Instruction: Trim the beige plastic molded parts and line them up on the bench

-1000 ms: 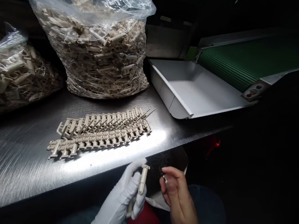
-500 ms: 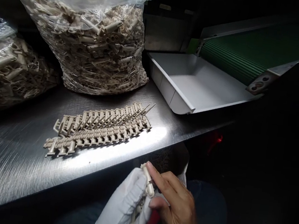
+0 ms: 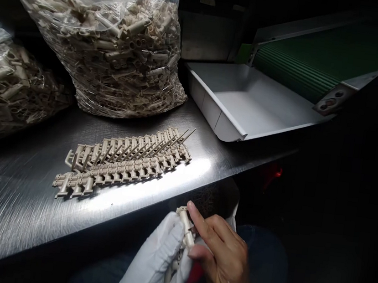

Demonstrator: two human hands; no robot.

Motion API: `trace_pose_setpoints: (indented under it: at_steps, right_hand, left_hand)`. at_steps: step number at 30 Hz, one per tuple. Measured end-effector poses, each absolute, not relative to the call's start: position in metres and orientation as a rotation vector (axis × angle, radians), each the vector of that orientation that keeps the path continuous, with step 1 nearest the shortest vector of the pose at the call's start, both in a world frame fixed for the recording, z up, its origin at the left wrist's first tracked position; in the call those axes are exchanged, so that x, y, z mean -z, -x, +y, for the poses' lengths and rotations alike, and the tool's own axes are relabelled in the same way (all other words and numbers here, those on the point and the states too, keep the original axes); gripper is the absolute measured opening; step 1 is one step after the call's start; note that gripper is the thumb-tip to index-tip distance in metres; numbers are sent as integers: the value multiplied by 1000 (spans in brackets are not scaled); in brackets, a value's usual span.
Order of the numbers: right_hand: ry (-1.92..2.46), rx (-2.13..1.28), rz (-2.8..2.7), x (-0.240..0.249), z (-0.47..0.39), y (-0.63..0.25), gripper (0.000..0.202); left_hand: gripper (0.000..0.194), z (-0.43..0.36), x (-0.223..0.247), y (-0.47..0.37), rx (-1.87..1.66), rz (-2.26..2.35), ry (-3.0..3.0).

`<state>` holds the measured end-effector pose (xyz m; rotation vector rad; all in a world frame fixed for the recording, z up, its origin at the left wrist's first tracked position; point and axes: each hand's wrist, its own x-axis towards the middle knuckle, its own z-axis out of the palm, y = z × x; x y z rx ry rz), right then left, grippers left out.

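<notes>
My left hand point(image 3: 158, 252), in a white glove, grips a beige tubular plastic part point(image 3: 186, 226) just below the table's front edge. More beige pieces show lower in the same palm, partly covered by the gloved fingers. My right hand point(image 3: 223, 256) is bare and closes on this part from the right. Its index fingertip lies at the part's upper end and its thumb at the lower end, while the other fingers are curled. Whether anything else sits under those curled fingers is hidden.
Rows of similar beige parts point(image 3: 127, 161) lie on the metal table point(image 3: 4, 210). Behind them stand a large clear bag point(image 3: 116, 59) of parts and a second bag point(image 3: 6, 87) at left. A white tray point(image 3: 219, 122) sits below a green conveyor belt point(image 3: 297, 72) at right.
My right index finger has lifted slightly and shifted to the upper end of the part. The left hand keeps its grip, and the view has shifted slightly.
</notes>
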<state>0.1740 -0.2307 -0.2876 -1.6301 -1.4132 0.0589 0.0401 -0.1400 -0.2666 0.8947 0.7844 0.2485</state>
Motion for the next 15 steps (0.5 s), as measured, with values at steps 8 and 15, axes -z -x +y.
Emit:
trace_pose_setpoints:
  at_steps: [8, 15]
  right_hand:
    - [1570, -99, -1429, 291, -233, -174, 46]
    - [1574, -193, -1261, 287, -233, -181, 45]
  left_hand:
    - [35, -137, 269, -46, -205, 756, -852]
    - [45, -135, 275, -45, -227, 740, -960]
